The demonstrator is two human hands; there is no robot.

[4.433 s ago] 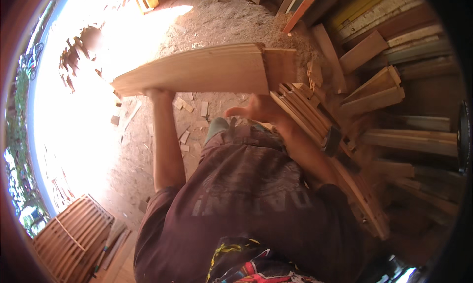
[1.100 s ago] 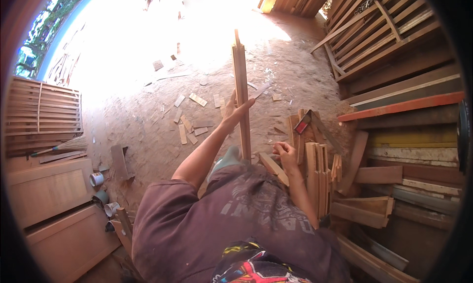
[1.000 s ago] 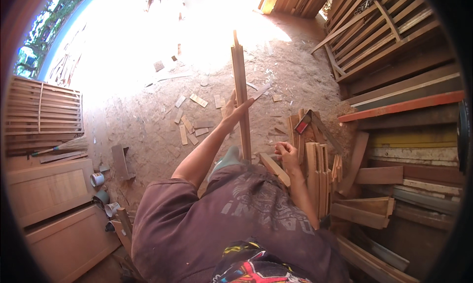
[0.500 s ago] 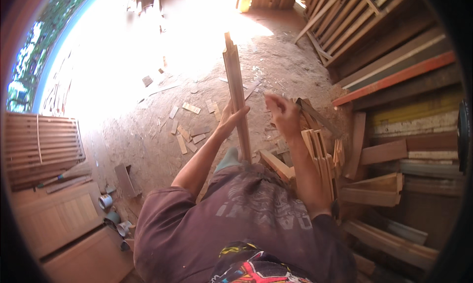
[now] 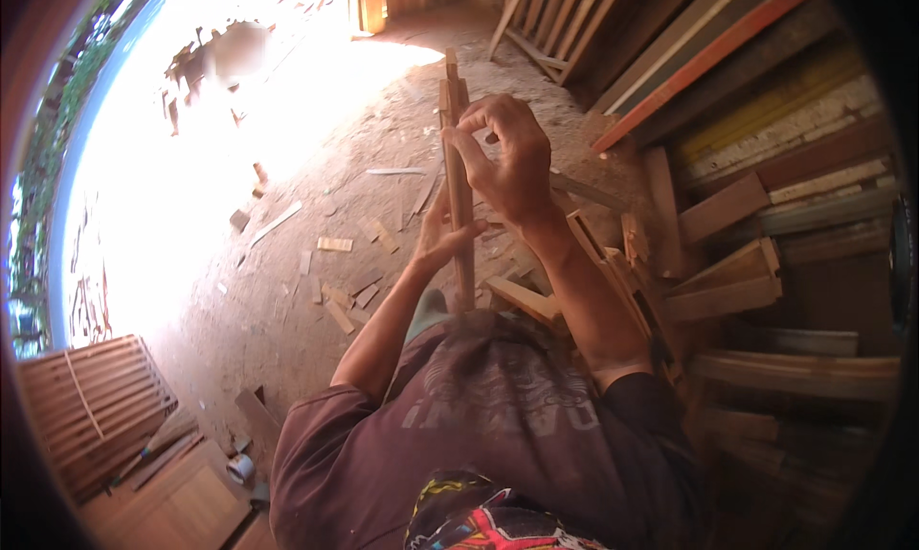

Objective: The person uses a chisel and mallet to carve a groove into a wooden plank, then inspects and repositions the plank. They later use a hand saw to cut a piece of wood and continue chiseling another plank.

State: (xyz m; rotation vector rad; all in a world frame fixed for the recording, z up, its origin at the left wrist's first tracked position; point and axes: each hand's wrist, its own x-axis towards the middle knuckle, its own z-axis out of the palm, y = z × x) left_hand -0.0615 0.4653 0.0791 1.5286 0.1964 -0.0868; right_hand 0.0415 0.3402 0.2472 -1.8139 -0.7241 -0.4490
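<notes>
A long, narrow wooden rail (image 5: pixel 459 191) with a grooved profile and a stepped tongue at its far end stands away from me, roughly upright in the picture. My left hand (image 5: pixel 446 236) is wrapped round its lower half, thumb across the near face. Up by the stepped end, my right hand (image 5: pixel 507 157) has its fingers curled, thumb and forefinger pinched together at the rail's edge. Whether a small piece sits in that pinch is hidden. Below my right forearm lean several light wooden pieces (image 5: pixel 605 253), partly covered by the arm.
Wood offcuts (image 5: pixel 335 245) lie scattered over the dirt floor (image 5: pixel 325 181). Stacked boards (image 5: pixel 747 100) and short timbers line the right side. A slatted wooden panel (image 5: pixel 96 397), a flat panel (image 5: pixel 177 502) and a small can (image 5: pixel 240 469) are at lower left.
My right hand has moved up and left, from beside the rail to its far end, and its fingers have come together there. The view has turned right; my left hand keeps its hold.
</notes>
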